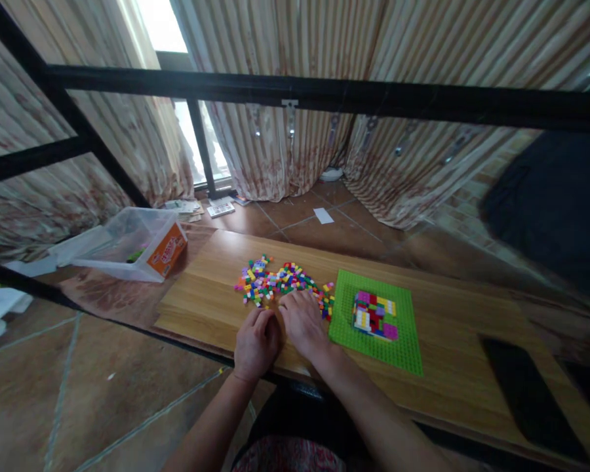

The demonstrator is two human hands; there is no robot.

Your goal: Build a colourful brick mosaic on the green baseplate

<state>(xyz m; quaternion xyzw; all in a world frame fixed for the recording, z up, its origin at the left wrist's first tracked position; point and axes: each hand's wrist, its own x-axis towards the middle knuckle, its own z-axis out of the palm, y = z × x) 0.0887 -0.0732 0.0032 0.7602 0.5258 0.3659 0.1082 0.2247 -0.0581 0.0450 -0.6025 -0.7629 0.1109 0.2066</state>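
A pile of small, many-coloured building bricks [270,278] lies loose on the wooden board. My right hand [302,320] reaches over the near edge of this pile, fingers bent down and close together; what its fingertips hold, if anything, is hidden. Just left of it, my left hand [258,342] is curled closed near the board's front edge, and its contents do not show. To the right lies a green studded baseplate [341,314], carrying a low block of joined bricks [375,314] in pink, red, white, yellow and blue.
A clear plastic box [128,226] with an orange label stands left of the wooden board [452,341]. A dark flat object [528,393] lies at the board's right end. A black metal rail [324,92] crosses in front of the curtains [295,144].
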